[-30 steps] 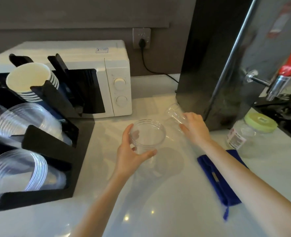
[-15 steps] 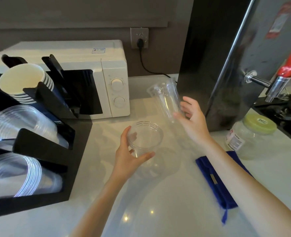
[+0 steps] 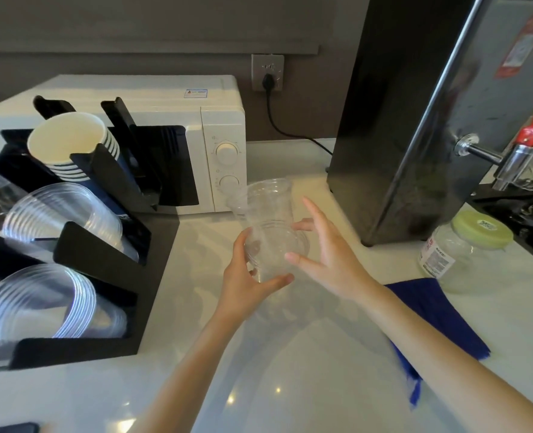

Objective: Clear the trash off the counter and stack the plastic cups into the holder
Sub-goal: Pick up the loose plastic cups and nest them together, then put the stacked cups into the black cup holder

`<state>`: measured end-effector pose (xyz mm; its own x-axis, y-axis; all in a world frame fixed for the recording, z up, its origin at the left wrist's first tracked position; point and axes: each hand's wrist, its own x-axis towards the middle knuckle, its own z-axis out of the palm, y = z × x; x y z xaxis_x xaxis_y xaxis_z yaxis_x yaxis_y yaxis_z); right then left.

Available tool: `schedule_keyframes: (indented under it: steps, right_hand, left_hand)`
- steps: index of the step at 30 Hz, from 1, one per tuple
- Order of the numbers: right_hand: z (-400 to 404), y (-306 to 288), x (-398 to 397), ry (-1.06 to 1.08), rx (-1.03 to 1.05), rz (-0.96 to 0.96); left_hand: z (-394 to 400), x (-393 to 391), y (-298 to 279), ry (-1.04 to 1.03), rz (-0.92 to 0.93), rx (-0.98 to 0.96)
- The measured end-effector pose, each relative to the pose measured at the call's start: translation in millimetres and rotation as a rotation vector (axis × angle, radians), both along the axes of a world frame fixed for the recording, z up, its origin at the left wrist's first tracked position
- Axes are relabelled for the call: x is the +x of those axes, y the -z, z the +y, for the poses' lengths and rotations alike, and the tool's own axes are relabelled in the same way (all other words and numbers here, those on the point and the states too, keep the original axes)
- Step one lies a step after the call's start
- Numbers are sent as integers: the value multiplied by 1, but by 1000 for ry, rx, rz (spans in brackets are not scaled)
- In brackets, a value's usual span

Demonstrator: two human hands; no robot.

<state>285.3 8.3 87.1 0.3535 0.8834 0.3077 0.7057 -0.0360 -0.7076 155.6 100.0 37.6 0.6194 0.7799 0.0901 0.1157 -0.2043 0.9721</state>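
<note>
Since half a second ago the right hand (image 3: 330,260) has brought the second cup (image 3: 269,204) from upper centre down into the lower cup (image 3: 271,260), and now it's spread wide and let go, fingers off the plastic as far as I can tell. Clear-on-clear with motion blur, so whether a fingertip still grazes the rim is uncertain.

Left hand (image 3: 248,278) wraps the lower cup at frame centre, thumb in front, fingers behind, holding it upright just above the counter (image 3: 290,385). That steady base is why the second cup could drop in one-handed; it stands tilted and only partly nested, rim well proud of the lower one.

Holder (image 3: 102,260) sits at left, black, slots angled up toward the person so stacks slide in rim-first. Two clear stacks (image 3: 55,214) fill the middle and lower slots; paper cups (image 3: 68,145) take the upper one. Nested pair likely goes onto one of the clear stacks, so pre-nesting saves a trip.

Outward: microwave (image 3: 171,135) behind the holder, steel urn (image 3: 415,120) upper right, lidded jar (image 3: 459,251) at right, blue cloth (image 3: 430,317) lower right under the right forearm. No obvious trash visible on the counter from here.

Next call: seat the top cup fully before moving left, otherwise it may tip out.
</note>
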Motion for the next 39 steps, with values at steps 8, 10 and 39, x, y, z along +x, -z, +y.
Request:
schedule_keyframes:
  steps: [8, 10, 39]
  right_hand:
    - [-6, 0, 6, 40, 91, -317]
    - [-9, 6, 8, 81, 118, -354]
    - [38, -130, -107, -392, 429, 503]
  left_hand:
    - [3, -1, 0, -17, 15, -22]
    - [4, -1, 0, -26, 11, -27]
    - [-14, -149, -177, -227, -227, 410]
